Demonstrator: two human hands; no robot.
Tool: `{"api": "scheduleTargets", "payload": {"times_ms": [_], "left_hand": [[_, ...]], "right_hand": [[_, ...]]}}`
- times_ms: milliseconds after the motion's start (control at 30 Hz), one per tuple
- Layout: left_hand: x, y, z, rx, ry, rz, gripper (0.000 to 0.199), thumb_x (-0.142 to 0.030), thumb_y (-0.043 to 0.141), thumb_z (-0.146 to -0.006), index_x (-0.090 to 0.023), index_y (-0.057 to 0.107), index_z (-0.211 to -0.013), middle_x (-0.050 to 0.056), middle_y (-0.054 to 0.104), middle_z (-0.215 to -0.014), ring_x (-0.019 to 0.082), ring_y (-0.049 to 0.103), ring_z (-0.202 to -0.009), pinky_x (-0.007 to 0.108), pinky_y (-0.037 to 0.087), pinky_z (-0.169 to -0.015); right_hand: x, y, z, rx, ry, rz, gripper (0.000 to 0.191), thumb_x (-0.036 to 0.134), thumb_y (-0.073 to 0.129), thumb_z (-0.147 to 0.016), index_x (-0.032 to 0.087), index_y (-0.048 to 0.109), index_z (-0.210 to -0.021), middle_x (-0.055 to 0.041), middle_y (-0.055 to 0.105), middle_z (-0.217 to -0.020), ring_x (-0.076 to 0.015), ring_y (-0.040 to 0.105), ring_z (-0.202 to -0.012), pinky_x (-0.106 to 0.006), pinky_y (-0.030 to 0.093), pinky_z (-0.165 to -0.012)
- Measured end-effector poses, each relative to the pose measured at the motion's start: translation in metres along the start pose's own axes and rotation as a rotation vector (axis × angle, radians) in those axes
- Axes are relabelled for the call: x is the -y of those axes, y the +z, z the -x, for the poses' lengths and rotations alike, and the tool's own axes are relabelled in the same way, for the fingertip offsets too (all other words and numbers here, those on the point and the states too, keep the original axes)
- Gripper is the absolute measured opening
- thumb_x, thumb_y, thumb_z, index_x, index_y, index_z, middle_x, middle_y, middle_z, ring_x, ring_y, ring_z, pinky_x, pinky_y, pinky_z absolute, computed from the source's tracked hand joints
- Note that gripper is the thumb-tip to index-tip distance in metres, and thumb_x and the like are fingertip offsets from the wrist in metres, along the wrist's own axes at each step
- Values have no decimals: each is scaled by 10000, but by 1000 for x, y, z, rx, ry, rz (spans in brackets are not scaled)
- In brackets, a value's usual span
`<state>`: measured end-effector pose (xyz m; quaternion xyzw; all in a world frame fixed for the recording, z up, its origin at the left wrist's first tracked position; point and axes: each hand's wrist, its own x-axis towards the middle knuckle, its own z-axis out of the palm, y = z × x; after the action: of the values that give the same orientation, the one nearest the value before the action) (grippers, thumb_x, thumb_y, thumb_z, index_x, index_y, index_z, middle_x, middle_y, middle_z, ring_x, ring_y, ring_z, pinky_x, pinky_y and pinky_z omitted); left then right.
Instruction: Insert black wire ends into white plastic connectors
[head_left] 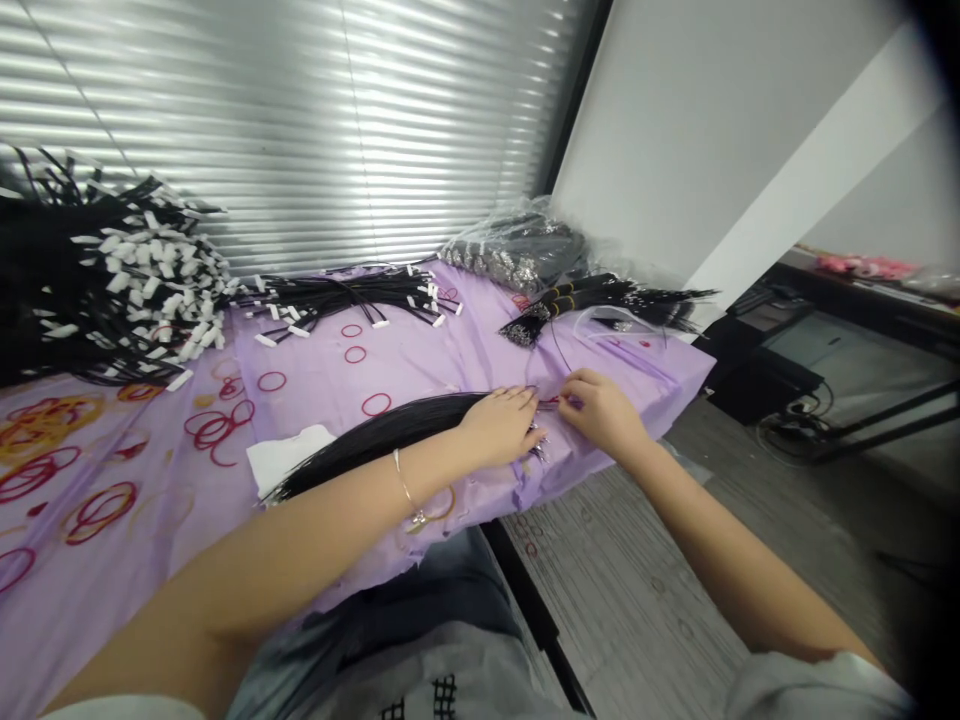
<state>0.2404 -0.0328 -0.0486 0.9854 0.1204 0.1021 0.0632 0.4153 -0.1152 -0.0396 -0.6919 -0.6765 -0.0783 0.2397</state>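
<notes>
A long bundle of thin black cords (397, 425) lies across the purple sheet, its small pale tips showing at the right end. My left hand (501, 428) is laid over that right end, the thumb on the near side and the fingers across the top, gripping it. Just to the right, my right hand (600, 408) is closed in a pinch. From its fingertips a red rubber band (551, 403) stretches toward the bundle's end; how far it goes round the cords is hidden by my left hand. Beneath the bundle's left part is a white sheet (289, 458).
A big heap of black cords with white ends (157, 265) fills the left. A smaller cord bundle (345, 295) lies by the blinds (300, 120). At the back right are a clear plastic bag (517, 245) and tied black bundles (570, 300). Loose red rubber bands (217, 428) are scattered leftward.
</notes>
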Motion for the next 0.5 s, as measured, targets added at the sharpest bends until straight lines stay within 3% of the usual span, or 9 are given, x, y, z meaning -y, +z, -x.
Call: {"api": "scheduleTargets", "payload": {"times_ms": [233,333,433,500], "left_hand": [[0,0,6,10,-5,20,586,-423,312,-943,-9,425,-1343,180,416,-1424,264,372,-1325,379,237,-1102],[-2,-2,8,-16,2,21,578,-433,306,-948,-37,406,-1357,169,393,-1442,253,358,-1335,377,238,-1106],[-1,-9,11,-107,-38,66,574,-433,286,-958,-47,369,-1375,162,370,-1457,229,304,-1366,361,232,-1119],[5,-17,17,-137,-106,102,563,-428,281,-959,-42,386,-1355,168,404,-1431,229,326,-1353,351,270,-1106]], "right_hand": [[-40,-17,-3,-155,244,59,220,306,506,-816,163,672,-811,-97,654,-869,-191,577,-710,-329,457,-700],[-48,-23,-4,-184,314,67,318,335,460,-849,155,655,-1024,-112,670,-897,-207,589,-703,-367,468,-716],[-40,-21,4,-263,271,66,497,294,413,-867,133,429,-1337,-158,621,-1087,-238,598,-835,-415,479,-785],[-27,-15,14,-240,155,33,548,275,409,-872,134,331,-1395,-167,587,-1143,-246,585,-940,-425,476,-848]]}}
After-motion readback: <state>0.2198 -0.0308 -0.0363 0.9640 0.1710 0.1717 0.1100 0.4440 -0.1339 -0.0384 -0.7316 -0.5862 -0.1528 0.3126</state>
